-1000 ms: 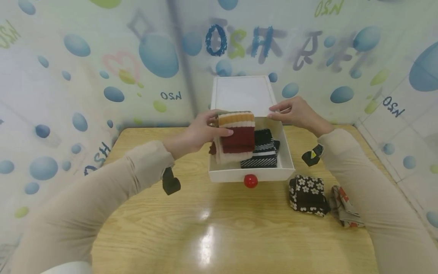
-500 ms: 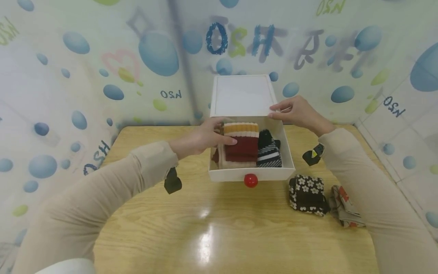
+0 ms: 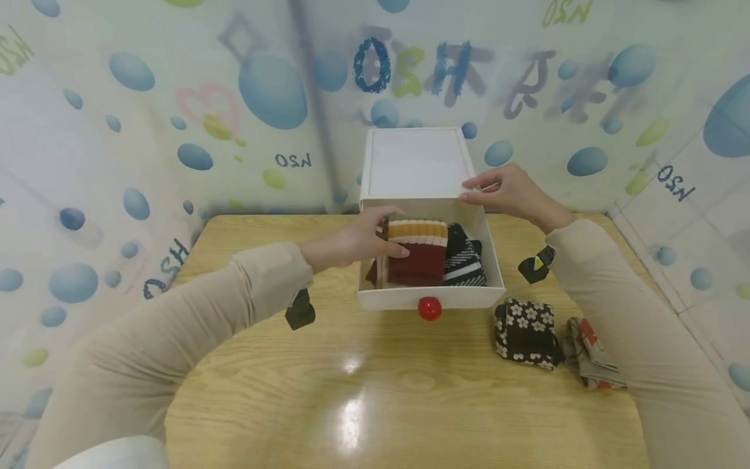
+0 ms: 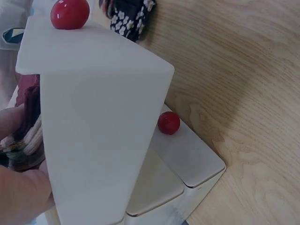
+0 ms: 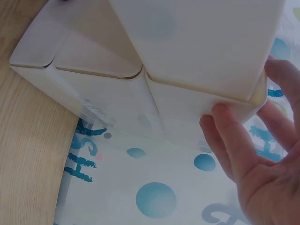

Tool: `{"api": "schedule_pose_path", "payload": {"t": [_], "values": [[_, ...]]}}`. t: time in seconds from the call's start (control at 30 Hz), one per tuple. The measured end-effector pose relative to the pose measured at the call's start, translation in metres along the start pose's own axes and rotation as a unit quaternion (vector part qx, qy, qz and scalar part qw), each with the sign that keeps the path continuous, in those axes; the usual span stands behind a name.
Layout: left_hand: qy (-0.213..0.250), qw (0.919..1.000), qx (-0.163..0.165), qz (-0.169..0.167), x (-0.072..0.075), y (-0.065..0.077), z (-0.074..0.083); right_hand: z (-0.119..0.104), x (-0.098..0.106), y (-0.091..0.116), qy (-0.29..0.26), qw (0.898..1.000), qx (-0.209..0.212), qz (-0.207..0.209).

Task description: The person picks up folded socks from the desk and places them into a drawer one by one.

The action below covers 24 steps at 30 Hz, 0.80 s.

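In the head view my left hand (image 3: 366, 238) holds a folded pair of maroon socks (image 3: 417, 260) with an orange and cream striped ribbed cuff. The socks sit low inside a pulled-out white drawer (image 3: 383, 298) with a red knob (image 3: 430, 309). Black-and-white patterned socks (image 3: 465, 264) lie in the drawer, right of the maroon ones. My right hand (image 3: 508, 192) grips the front right corner of the white drawer cabinet (image 3: 418, 163). In the right wrist view its fingertips (image 5: 220, 112) touch the cabinet's side. The left wrist view shows the drawer wall (image 4: 101, 140) hiding part of the left hand.
On the wooden table (image 3: 281, 378), right of the drawer, lie folded black socks with white flowers (image 3: 527, 333) and folded beige socks with red patches (image 3: 593, 358). Lower drawers show under the open one in the left wrist view, one with a red knob (image 4: 168, 123). A patterned wall (image 3: 263, 176) stands behind.
My left hand has lowered the maroon socks into the drawer and slid slightly right. The black-and-white socks have shifted and tilted to the right. The right hand stays put.
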State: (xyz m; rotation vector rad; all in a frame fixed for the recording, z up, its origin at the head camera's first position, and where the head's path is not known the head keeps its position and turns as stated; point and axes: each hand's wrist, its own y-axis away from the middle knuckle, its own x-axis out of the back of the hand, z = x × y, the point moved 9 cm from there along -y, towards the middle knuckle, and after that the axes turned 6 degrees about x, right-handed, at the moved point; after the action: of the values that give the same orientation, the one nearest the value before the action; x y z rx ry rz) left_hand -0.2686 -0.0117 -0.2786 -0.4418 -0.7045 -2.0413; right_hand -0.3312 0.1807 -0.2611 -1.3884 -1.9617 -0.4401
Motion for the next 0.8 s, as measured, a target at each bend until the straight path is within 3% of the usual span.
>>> {"api": "schedule_pose_path", "payload": {"t": [0.2,0.47,0.67,0.8], "values": [[-0.020,0.9997,-0.011,0.003,0.002,0.001,0.003,0.001,0.000,-0.001,-0.001,1.000,-0.002,-0.001],[-0.087,0.9956,-0.034,0.001,0.007,0.006,0.009,-0.001,0.000,0.000,0.000,1.000,-0.002,-0.001],[-0.093,0.9949,-0.040,0.005,0.008,0.006,0.010,0.000,0.000,0.000,0.000,1.000,-0.003,0.000],[-0.070,0.9962,-0.050,0.006,0.009,0.006,0.013,0.000,0.000,0.000,-0.002,1.000,-0.004,0.000]]}}
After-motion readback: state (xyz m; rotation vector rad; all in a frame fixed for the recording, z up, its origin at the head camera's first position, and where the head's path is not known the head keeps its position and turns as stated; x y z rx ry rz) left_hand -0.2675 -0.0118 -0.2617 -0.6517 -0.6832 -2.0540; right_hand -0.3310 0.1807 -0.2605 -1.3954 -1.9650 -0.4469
